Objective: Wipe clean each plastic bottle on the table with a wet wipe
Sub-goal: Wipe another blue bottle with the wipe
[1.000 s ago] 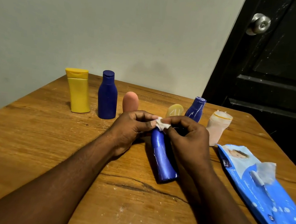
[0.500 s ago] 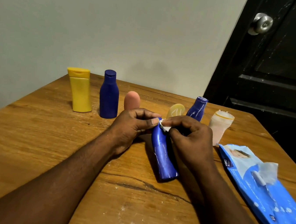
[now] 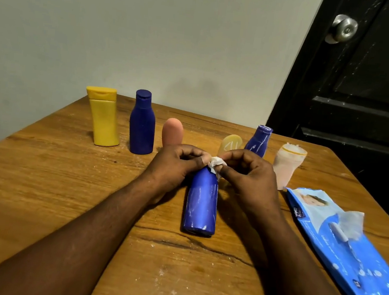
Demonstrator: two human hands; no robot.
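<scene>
A bright blue bottle [image 3: 201, 203] lies on the wooden table [image 3: 41, 179], its base toward me and its neck away. My left hand [image 3: 174, 167] grips the neck end. My right hand [image 3: 248, 177] pinches a small crumpled white wet wipe [image 3: 215, 165] against the bottle's top. Behind stand a yellow bottle [image 3: 103, 117], a dark blue bottle [image 3: 142, 123], a pink bottle [image 3: 172, 131], a pale yellow bottle [image 3: 231, 144], a small blue bottle [image 3: 259, 141] and a whitish-pink bottle [image 3: 286, 167], the last three partly hidden by my hands.
A blue wet-wipe pack [image 3: 346, 247] lies at the right of the table with a wipe poking out of its opening. A grey wall rises behind the table. A black door [image 3: 361, 104] with a metal knob [image 3: 344, 28] stands at the right.
The blue bottle has turned from slanting left-to-right to pointing straight away from me. Both hands stay at its top with the wipe between the fingertips.
</scene>
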